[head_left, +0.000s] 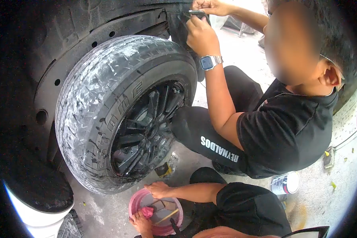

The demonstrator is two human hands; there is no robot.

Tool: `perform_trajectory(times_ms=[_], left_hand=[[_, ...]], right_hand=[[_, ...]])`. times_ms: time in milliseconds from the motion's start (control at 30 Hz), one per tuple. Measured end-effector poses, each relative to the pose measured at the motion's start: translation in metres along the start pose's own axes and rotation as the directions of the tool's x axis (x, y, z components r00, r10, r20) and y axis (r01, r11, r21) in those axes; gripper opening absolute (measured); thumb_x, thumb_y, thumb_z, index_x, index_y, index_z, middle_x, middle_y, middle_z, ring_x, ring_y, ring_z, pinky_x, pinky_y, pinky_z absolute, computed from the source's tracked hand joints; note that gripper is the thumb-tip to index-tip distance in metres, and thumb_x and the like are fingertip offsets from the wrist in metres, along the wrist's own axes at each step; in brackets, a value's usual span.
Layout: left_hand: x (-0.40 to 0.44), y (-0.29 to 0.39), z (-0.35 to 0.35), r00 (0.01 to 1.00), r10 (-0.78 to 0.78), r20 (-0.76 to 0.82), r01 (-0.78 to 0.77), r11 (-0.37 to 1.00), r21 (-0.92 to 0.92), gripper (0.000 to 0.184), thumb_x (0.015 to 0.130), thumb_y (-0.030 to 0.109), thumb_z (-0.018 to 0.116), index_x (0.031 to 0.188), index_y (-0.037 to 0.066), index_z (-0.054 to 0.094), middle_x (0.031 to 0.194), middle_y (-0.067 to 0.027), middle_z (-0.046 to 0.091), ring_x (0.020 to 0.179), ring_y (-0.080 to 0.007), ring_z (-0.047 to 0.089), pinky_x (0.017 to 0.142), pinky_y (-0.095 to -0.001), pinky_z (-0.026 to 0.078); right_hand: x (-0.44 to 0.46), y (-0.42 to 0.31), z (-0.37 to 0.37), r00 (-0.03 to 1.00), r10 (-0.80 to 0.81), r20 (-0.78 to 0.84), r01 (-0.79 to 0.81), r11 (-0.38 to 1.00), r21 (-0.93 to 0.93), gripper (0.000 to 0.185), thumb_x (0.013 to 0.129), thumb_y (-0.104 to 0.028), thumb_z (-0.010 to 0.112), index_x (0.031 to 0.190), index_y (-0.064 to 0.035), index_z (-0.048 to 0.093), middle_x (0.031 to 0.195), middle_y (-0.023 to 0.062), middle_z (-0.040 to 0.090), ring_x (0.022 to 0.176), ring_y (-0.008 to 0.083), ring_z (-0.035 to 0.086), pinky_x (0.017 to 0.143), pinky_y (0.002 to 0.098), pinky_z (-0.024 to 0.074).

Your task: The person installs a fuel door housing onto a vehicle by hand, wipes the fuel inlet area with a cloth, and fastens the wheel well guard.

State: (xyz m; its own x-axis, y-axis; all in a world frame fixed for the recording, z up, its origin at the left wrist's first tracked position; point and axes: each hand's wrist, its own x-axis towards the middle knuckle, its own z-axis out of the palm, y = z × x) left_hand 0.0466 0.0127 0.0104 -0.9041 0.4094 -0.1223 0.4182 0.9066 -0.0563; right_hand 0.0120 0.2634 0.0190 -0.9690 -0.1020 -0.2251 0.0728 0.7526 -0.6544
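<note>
My right hand (pixel 159 190) is at the upper rim of a pink basin (pixel 180 216), fingers closed. Whether it grips the rim or something small is unclear. At the basin's left side, my left hand (pixel 141 222) is closed on a crumpled pink cloth (pixel 147 212). Inside the basin are grey liquid, brown flat blocks (pixel 169 205) and a yellowish stick (pixel 167 217). Above it stands a black tyre (pixel 92 101), its tread smeared white, on a black spoked wheel (pixel 150 131).
Close on the right, another person (pixel 285 131) in black crouches, both hands raised, holding a dark object (pixel 199 15) beside the wheel arch (pixel 73 55). A paint can (pixel 279 185) stands on the concrete floor behind. A white curved panel (pixel 39 216) is at lower left.
</note>
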Motion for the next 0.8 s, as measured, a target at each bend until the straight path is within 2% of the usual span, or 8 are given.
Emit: perform_trajectory(times_ms=[200, 333, 433, 500, 733, 800], left_hand=[[0.0, -0.005, 0.005, 1.0, 0.021, 0.004, -0.02, 0.999, -0.031, 0.065, 0.065, 0.019, 0.071, 0.127, 0.013, 0.054, 0.112, -0.006, 0.063, 0.116, -0.0266, 0.054, 0.11, -0.0551, 0.032], [0.001, -0.004, 0.005, 1.0, 0.015, -0.015, -0.016, 1.0, -0.027, 0.066, 0.064, 0.018, 0.071, 0.128, 0.013, 0.054, 0.112, -0.0064, 0.063, 0.116, -0.0265, 0.054, 0.109, -0.0553, 0.032], [0.0, -0.003, 0.003, 0.999, 0.027, -0.018, -0.027, 1.0, -0.011, 0.064, 0.067, 0.019, 0.069, 0.129, 0.012, 0.054, 0.115, -0.0069, 0.063, 0.116, -0.0273, 0.054, 0.108, -0.0555, 0.033], [0.0, -0.004, 0.009, 0.997, 0.036, -0.071, -0.036, 0.999, 0.004, 0.062, 0.07, 0.021, 0.066, 0.13, 0.011, 0.054, 0.117, -0.0074, 0.064, 0.116, -0.0285, 0.054, 0.107, -0.0557, 0.033], [0.0, -0.005, 0.013, 0.994, 0.035, -0.102, -0.034, 0.999, 0.006, 0.059, 0.071, 0.02, 0.064, 0.129, 0.01, 0.055, 0.116, -0.0078, 0.064, 0.119, -0.0296, 0.053, 0.109, -0.0557, 0.031], [0.002, -0.001, -0.003, 0.997, -0.01, 0.075, 0.011, 1.0, -0.017, 0.058, 0.072, 0.02, 0.066, 0.128, 0.01, 0.054, 0.118, -0.0077, 0.063, 0.122, -0.0289, 0.051, 0.109, -0.0558, 0.031]], right_hand=[[0.002, 0.004, 0.009, 0.997, -0.052, -0.058, 0.051, 0.998, -0.026, 0.048, 0.078, -0.01, 0.061, 0.124, -0.0074, 0.05, 0.092, 0.0238, 0.069, 0.087, 0.0444, 0.067, 0.073, 0.0542, 0.0532], [0.003, 0.002, 0.003, 0.998, -0.047, -0.03, 0.047, 0.999, -0.008, 0.048, 0.077, -0.009, 0.062, 0.124, -0.0072, 0.05, 0.091, 0.0239, 0.069, 0.086, 0.0445, 0.067, 0.072, 0.0547, 0.0528], [0.003, 0.002, 0.004, 0.999, -0.029, -0.018, 0.029, 1.0, -0.005, 0.047, 0.077, -0.01, 0.063, 0.122, -0.007, 0.05, 0.09, 0.0234, 0.069, 0.084, 0.0445, 0.067, 0.072, 0.0552, 0.0524], [0.0, 0.001, 0.004, 0.996, -0.061, -0.068, 0.059, 0.998, -0.035, 0.043, 0.079, -0.011, 0.063, 0.12, -0.0068, 0.05, 0.09, 0.0226, 0.069, 0.085, 0.0441, 0.067, 0.073, 0.0554, 0.0521], [0.008, 0.005, 0.013, 1.0, -0.021, -0.015, 0.02, 0.999, -0.033, 0.047, 0.08, -0.014, 0.063, 0.124, -0.0072, 0.048, 0.094, 0.0229, 0.068, 0.089, 0.0431, 0.066, 0.076, 0.0552, 0.0517], [0.016, 0.01, 0.019, 0.99, 0.06, 0.124, -0.066, 0.997, 0.038, 0.048, 0.08, -0.015, 0.063, 0.125, -0.0075, 0.049, 0.096, 0.0223, 0.068, 0.089, 0.043, 0.066, 0.076, 0.0546, 0.0519]])
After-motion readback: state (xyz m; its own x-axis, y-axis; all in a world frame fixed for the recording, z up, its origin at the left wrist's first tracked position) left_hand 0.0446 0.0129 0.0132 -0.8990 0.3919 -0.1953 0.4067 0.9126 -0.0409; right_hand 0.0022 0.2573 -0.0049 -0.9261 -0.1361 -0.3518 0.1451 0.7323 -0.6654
